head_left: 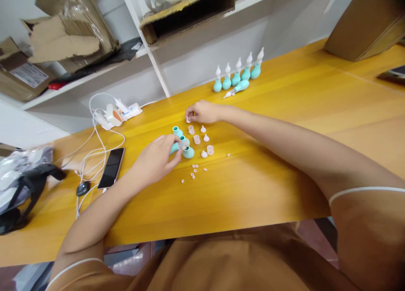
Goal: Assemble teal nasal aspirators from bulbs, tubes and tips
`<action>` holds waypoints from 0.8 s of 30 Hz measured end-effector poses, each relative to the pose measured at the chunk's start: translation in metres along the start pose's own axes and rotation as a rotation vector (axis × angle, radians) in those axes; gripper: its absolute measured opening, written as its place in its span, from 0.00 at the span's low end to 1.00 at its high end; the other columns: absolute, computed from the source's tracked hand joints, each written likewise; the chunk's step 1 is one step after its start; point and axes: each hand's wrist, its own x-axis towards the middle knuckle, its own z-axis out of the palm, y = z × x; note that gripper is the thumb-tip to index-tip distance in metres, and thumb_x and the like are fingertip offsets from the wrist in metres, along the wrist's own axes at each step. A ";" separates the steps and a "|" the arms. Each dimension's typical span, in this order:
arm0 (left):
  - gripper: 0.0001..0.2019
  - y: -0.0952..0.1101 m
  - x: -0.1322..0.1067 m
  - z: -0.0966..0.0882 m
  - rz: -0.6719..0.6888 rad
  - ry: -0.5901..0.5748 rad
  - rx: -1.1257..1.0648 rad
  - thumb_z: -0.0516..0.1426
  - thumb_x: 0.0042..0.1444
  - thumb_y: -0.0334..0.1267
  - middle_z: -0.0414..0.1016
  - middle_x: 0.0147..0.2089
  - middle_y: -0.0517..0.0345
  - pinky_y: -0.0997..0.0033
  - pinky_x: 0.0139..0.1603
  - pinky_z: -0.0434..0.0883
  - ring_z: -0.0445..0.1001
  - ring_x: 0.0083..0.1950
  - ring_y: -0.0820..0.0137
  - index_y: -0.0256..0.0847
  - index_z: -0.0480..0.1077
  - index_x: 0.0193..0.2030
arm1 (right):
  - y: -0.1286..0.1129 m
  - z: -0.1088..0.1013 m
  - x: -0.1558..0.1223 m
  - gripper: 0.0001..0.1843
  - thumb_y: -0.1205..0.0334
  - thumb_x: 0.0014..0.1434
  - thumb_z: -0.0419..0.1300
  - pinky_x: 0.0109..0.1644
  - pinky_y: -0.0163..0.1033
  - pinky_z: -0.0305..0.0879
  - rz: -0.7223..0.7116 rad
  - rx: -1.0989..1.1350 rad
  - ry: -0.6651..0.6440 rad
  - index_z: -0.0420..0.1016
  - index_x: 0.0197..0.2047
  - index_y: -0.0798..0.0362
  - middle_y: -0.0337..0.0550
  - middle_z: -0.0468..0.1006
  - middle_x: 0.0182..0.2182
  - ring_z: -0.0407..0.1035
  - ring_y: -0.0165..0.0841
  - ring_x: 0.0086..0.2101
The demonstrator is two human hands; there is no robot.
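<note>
My left hand point(158, 158) is closed around a teal rubber bulb point(174, 148) tilted on its side, with a clear collar point(183, 145) at its mouth. Open-topped teal bulbs point(189, 153) stand right beside those fingers. Farther back, my right hand point(204, 111) pinches a small whitish nozzle tip point(188, 120) at the table surface. Between and in front of the hands are clear cup-like collars point(196, 139) and several more nozzle tips point(203, 129). Tiny pale rings point(195, 170) lie scattered nearer me.
Several assembled teal nasal aspirators point(236, 78) stand in a row at the back, another point(242, 85) lying before them. To the left are a phone point(112, 168), cables, a power strip point(109, 117) and a black strapped device point(28, 189). A cardboard box point(363, 25) stands back right.
</note>
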 end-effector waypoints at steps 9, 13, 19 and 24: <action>0.11 -0.016 0.007 0.003 0.067 0.314 -0.024 0.59 0.68 0.33 0.75 0.52 0.50 0.59 0.55 0.77 0.78 0.52 0.62 0.42 0.74 0.56 | -0.018 -0.039 -0.019 0.22 0.52 0.79 0.56 0.49 0.38 0.63 0.043 0.060 0.096 0.86 0.53 0.59 0.52 0.86 0.46 0.76 0.38 0.42; 0.11 -0.017 0.007 -0.003 0.115 0.501 -0.053 0.65 0.69 0.40 0.75 0.48 0.54 0.62 0.53 0.77 0.77 0.48 0.64 0.45 0.78 0.56 | -0.061 -0.060 -0.046 0.40 0.33 0.80 0.45 0.40 0.36 0.57 -0.166 0.316 0.091 0.79 0.36 0.59 0.42 0.75 0.28 0.63 0.28 0.29; 0.20 -0.016 0.006 -0.006 0.054 0.615 -0.553 0.73 0.61 0.47 0.81 0.48 0.57 0.65 0.51 0.81 0.81 0.48 0.67 0.46 0.78 0.55 | -0.115 -0.054 -0.065 0.34 0.42 0.79 0.56 0.34 0.34 0.46 -0.441 0.412 0.169 0.67 0.26 0.57 0.32 0.58 0.19 0.52 0.23 0.25; 0.22 -0.024 0.014 -0.006 0.033 0.471 -1.140 0.76 0.54 0.55 0.81 0.39 0.59 0.68 0.44 0.82 0.81 0.37 0.71 0.44 0.81 0.47 | -0.116 -0.047 -0.061 0.33 0.44 0.80 0.55 0.33 0.32 0.47 -0.565 0.614 0.244 0.65 0.26 0.56 0.31 0.56 0.20 0.53 0.23 0.26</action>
